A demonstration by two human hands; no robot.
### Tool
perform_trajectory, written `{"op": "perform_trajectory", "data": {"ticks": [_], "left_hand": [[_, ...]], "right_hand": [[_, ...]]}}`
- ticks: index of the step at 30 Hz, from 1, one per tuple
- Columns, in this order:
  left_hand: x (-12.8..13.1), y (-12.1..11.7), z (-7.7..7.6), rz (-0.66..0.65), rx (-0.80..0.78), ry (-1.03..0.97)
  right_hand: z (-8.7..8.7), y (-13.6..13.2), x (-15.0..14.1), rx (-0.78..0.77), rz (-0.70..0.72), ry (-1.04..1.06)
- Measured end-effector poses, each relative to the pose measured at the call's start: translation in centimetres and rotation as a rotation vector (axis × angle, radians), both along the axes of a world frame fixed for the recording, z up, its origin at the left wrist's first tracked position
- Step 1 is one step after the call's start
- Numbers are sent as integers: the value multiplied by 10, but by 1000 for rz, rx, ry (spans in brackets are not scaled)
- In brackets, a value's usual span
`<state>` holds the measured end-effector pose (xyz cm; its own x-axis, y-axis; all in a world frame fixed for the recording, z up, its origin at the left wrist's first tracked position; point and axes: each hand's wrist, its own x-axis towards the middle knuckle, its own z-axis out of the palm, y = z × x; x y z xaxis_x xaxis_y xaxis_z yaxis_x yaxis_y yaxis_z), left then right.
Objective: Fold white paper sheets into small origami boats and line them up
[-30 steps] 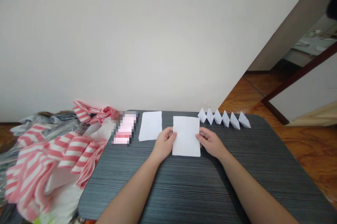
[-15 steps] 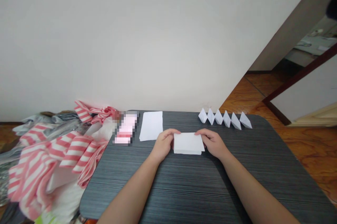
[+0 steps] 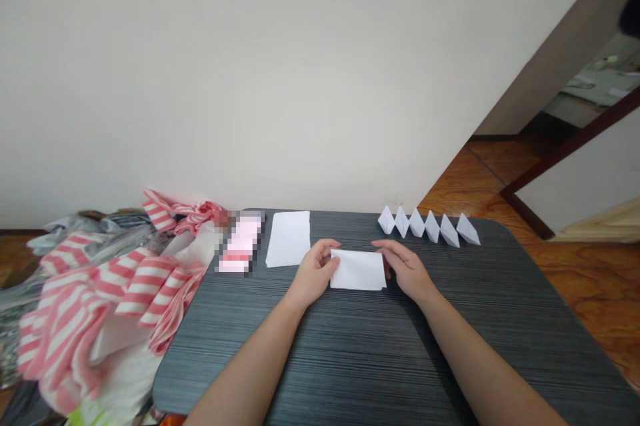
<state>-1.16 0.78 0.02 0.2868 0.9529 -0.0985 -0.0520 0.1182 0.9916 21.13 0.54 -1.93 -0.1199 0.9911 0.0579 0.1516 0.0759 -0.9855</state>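
A white sheet of paper [image 3: 358, 271], folded across with its lower edges nearly even, is between my two hands just above or on the dark table. My left hand [image 3: 315, 271] grips its left end, thumb laid over the front and fingers behind the upper corner. At the other end, my right hand [image 3: 407, 271] is closed loosely around the right edge, its upper fingertips reaching past the top corner. Part of the right fingers is hidden by the paper.
Flat white sheets [image 3: 289, 239] lie at the back left, beside a blurred-out pinkish rectangular object [image 3: 242, 243]. Several folded white paper pieces [image 3: 417, 223] stand in a row at the back right. Striped cloth [image 3: 145, 283] is heaped left of the dark table [image 3: 360, 359]; a wall [image 3: 300, 79] rises behind.
My left thumb has moved from the top edge down onto the paper's front. The fold's lower edges sit closer together. My right fingertips have lifted slightly off the top edge.
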Motion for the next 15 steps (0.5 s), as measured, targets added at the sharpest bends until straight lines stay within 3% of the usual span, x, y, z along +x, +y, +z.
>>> {"op": "perform_trajectory", "data": {"ticks": [3, 8, 11, 15], "left_hand": [[0, 0, -1, -9, 4, 1], [1, -1, 1, -41, 18, -18], [2, -1, 3, -51, 22, -32], [2, -1, -1, -19, -8, 30]], "right_hand": [[5, -1, -2, 1, 16, 65], [10, -3, -4, 55, 131, -228], [8, -3, -4, 82, 91, -330], [2, -2, -2, 90, -12, -289]]}}
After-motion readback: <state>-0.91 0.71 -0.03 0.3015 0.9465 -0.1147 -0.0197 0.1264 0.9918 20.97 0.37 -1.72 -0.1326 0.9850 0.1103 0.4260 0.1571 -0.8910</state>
